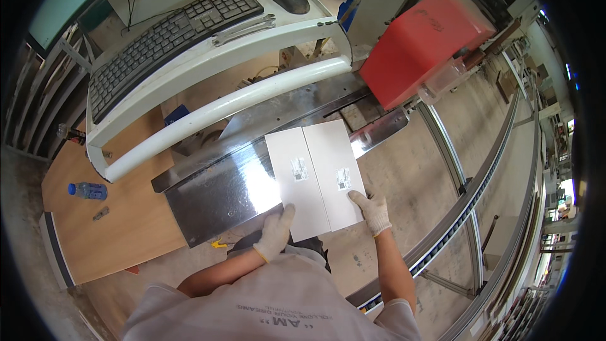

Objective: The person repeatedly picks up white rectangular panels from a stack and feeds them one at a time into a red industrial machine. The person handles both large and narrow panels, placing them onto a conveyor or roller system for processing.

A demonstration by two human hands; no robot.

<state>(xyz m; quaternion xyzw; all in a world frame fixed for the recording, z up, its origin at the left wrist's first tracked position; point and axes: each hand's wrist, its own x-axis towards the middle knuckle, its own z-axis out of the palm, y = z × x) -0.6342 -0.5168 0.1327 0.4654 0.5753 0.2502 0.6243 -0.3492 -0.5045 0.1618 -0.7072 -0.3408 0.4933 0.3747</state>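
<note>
Two long white panels lie edge to edge, a left panel [302, 199] and a right panel [328, 151], each with a small printed label. Their far part rests over a shiny metal work surface [218, 199], while the near ends reach out toward my body. My left hand [276, 232], in a pale work glove, grips the left panel's outer edge near its close end. My right hand [374, 210], gloved too, holds the right panel's outer edge with its thumb on top. The fingers beneath the panels are hidden.
A red machine housing [420, 44] stands at the far right of the metal surface. Beyond a white bar [230, 110] sit a keyboard [170, 41], a mouse [289, 0] and wrenches [245, 29]. A bottle [88, 191] lies on the wooden board [120, 227]. Conveyor rails [464, 199] run along the right.
</note>
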